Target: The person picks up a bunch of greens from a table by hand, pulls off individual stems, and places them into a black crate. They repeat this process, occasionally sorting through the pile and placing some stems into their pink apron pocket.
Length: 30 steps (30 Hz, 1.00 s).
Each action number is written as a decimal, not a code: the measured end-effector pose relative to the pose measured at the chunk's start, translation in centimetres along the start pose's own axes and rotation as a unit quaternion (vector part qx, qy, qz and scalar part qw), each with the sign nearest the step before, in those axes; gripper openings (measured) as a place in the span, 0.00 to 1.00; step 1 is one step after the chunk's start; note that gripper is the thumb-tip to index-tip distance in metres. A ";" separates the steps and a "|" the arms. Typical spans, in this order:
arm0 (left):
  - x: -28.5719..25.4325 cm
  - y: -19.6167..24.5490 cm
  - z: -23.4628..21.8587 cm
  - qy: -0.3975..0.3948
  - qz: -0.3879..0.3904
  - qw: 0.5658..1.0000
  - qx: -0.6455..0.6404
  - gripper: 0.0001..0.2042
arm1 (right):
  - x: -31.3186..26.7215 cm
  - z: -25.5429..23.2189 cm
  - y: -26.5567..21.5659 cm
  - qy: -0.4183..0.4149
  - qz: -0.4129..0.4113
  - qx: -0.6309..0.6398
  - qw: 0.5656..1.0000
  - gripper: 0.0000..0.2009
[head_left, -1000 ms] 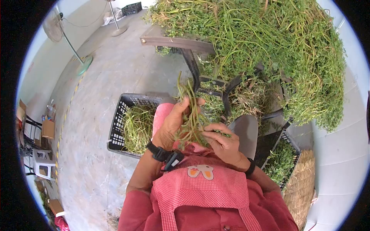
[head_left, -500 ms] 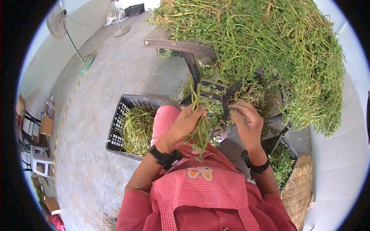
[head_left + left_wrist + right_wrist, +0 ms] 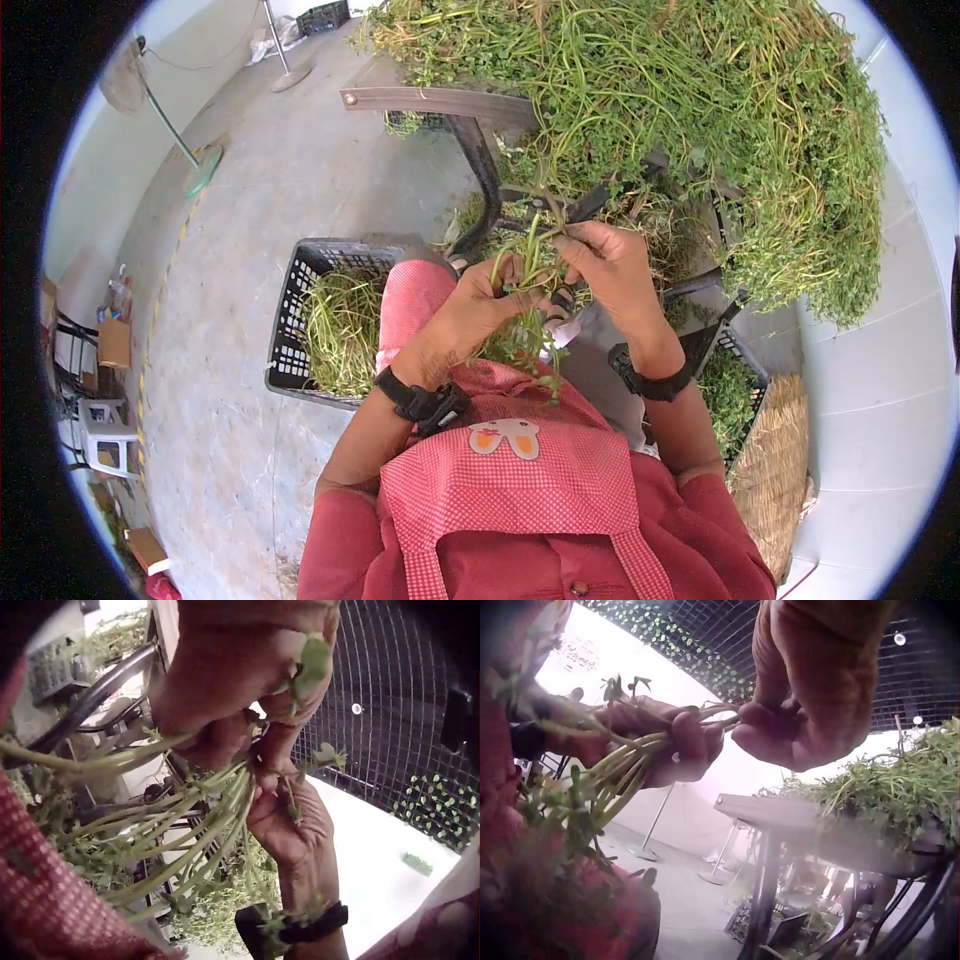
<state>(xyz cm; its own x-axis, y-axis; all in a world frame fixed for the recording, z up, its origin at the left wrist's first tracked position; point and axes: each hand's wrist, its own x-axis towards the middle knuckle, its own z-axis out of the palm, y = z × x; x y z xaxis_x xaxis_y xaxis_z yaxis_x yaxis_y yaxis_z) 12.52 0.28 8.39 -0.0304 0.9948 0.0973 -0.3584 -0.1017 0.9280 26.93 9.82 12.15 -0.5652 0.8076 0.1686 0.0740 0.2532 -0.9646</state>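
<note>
A small bunch of leafy green stems (image 3: pixel 520 340) is held above the person's lap. My left hand (image 3: pixel 480 305) grips it around the middle, with thumb and fingers curled about the stems. Leafy ends hang down over the red checked apron (image 3: pixel 540 500). To the right, my right hand (image 3: pixel 615 270) pinches the upper stem ends between thumb and fingertips. In the right wrist view, the stems (image 3: pixel 634 769) run from the left hand (image 3: pixel 694 746) to the fingertips of the right hand (image 3: pixel 810 712). The left wrist view shows several stems (image 3: pixel 202 825) fanning out below the fingers.
Ahead stands a table (image 3: pixel 440 100) heaped with greens (image 3: pixel 680 130). A black crate (image 3: pixel 283 350) of cut stems (image 3: pixel 345 335) sits at the left knee. Another crate of greens (image 3: pixel 728 400) and a straw mat (image 3: pixel 775 440) are at the right. Table legs (image 3: pixel 475 160) stand before the knees.
The right hand first moved off to the right, away from the bunch, then came back up to its stem ends. The left hand kept its hold on the bunch as it shifted slightly.
</note>
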 end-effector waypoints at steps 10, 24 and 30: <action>-0.4 -0.2 -1.3 -0.049 -0.126 0.987 -0.087 0.10 | -0.6 -0.7 1.0 -0.053 -0.013 -0.030 0.998 0.12; -0.5 0.9 -0.1 -0.042 -0.117 0.990 0.061 0.10 | -1.4 -0.1 -0.1 -0.082 0.040 0.026 0.995 0.12; 0.3 -1.8 -1.2 -0.087 -0.039 0.989 0.113 0.11 | -0.6 -1.1 2.3 -0.019 -0.079 -0.140 0.987 0.15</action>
<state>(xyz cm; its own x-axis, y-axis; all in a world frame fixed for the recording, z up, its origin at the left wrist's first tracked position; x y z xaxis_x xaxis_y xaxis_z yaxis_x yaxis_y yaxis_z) 12.03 0.77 6.30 0.1570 0.9855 0.0647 -0.1349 -0.0435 0.9899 28.34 10.52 10.02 -0.6179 0.7273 0.2986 0.2038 0.5150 -0.8326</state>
